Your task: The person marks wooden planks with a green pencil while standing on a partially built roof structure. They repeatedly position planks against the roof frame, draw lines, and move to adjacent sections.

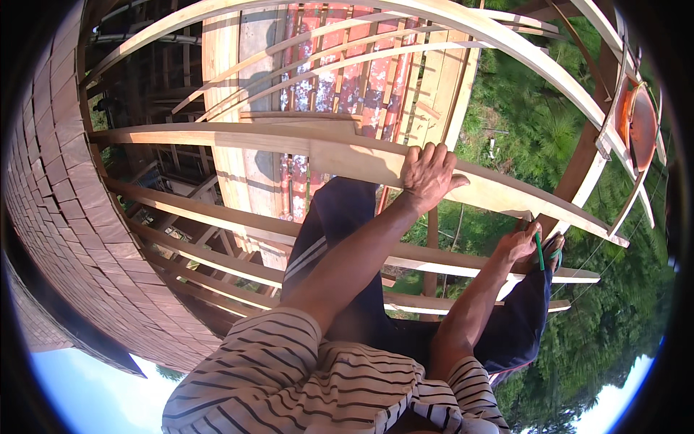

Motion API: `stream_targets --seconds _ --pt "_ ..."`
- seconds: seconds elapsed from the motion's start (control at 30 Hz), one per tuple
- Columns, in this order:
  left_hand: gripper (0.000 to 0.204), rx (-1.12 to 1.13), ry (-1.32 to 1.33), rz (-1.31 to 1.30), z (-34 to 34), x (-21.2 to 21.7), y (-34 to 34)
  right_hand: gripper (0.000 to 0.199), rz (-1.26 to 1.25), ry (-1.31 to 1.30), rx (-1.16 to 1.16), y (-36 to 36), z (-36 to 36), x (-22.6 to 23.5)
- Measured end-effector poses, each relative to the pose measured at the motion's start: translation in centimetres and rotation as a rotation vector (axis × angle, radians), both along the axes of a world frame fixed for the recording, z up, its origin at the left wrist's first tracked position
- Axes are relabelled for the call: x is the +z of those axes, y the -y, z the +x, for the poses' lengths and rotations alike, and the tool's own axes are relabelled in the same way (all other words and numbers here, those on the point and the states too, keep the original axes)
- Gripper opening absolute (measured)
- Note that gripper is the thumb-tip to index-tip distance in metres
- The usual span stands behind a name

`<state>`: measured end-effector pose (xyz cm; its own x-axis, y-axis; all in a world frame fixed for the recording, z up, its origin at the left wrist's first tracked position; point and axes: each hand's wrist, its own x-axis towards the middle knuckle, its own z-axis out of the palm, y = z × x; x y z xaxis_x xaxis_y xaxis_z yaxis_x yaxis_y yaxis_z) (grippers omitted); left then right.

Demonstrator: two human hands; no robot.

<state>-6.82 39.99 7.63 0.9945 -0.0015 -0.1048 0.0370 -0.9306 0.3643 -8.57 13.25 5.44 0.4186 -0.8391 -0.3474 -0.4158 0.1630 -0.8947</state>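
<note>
A pale wooden rafter runs across in front of me, from the shingled roof at the left out to the right. My left hand is closed over it, with the fingers curled across its far edge and the thumb stretched along the side. Farther right, my right hand is closed at the rafter's near edge, around a slim green pencil. The pencil points up and down beside a cross beam. Its tip is too small to make out.
Brown shingles cover the roof at left. More rafters lie parallel nearer me, with my legs among them. Below are red, paint-flaked sheets and planks. An orange-red rounded object sits at far right, above green plants.
</note>
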Motion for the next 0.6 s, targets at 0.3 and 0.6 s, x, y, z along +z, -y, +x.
stream_targets --seconds 0.3,0.6 --pt "0.045 -0.036 0.028 0.064 -6.7 5.8 -18.0 0.020 0.266 0.075 0.124 -9.5 -5.4 3.1" --pt "0.041 0.072 -0.056 0.277 -10.7 9.2 -43.5 0.010 0.492 0.048 0.725 -26.9 -4.8 6.4"
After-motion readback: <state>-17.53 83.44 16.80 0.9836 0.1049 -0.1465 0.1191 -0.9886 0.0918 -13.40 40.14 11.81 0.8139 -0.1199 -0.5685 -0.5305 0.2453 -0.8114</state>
